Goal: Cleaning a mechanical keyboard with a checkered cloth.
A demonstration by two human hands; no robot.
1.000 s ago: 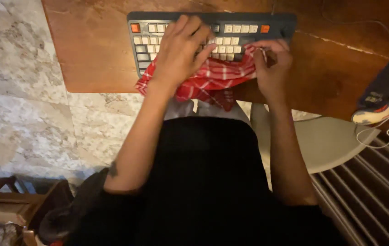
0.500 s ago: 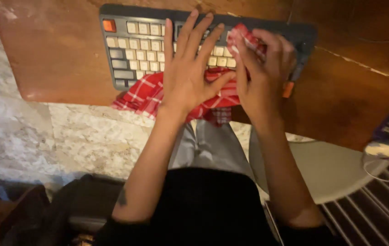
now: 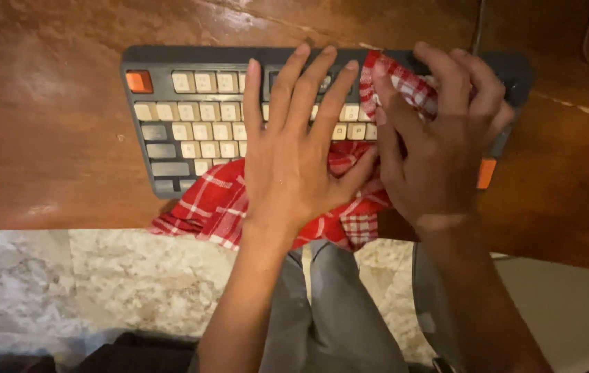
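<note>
- Red-and-white checked cloth: lies across the near half of the keyboard, under both hands, with one end hanging over the table edge toward the person's lap.
- Right hand: fingers curled, gripping a bunched part of the cloth and pressing it onto the far right keys.
- Left hand: open and flat, fingers spread, palm resting on the cloth, fingertips reaching the upper key rows; it grips nothing.
- Keyboard: dark grey case with cream keys; an orange key sits at the far corner to the left of the left hand, another orange key shows just right of the right hand.
- Table: reddish-brown wood, carrying the keyboard; its near edge runs beneath the wrists.
- Grey trousers: the person's legs, below the forearms.
- Pale stone floor: visible to the left of the left forearm, beneath the table edge.
</note>
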